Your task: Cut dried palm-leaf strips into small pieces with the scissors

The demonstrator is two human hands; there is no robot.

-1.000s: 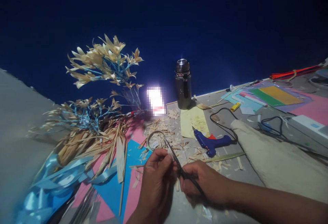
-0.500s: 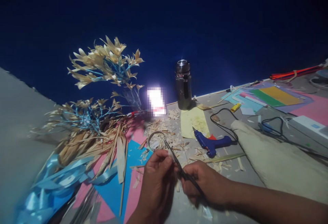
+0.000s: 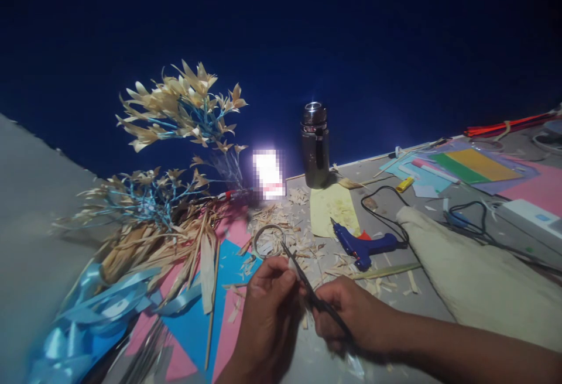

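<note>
My right hand (image 3: 340, 311) grips a pair of dark scissors (image 3: 314, 297), whose blades point up and to the left. Thumb and fingers of my left hand (image 3: 274, 290) pinch a small pale piece (image 3: 291, 266) against the blades; it looks like dried husk, though most of it is hidden by the fingers. Just beyond the blade tips lies a roll of tape (image 3: 255, 243) on its side among pale husk scraps (image 3: 302, 246). A blue glue gun (image 3: 364, 246) rests to the right of the scissors, partly on a yellow sheet (image 3: 327, 211).
Husk flowers on blue stems (image 3: 184, 103) stand at the left, above dried husks (image 3: 127, 249) and light-blue ribbon (image 3: 105, 308). A dark flask (image 3: 315, 156) stands at the back near a bright blurred rectangle (image 3: 268, 173). A pale cloth-like bundle (image 3: 474, 267) and a white power strip (image 3: 535, 214) lie right.
Both hands stay almost in place around the scissors and the small piece. The blades appear slightly closer together than a second ago. Nothing else has visibly moved.
</note>
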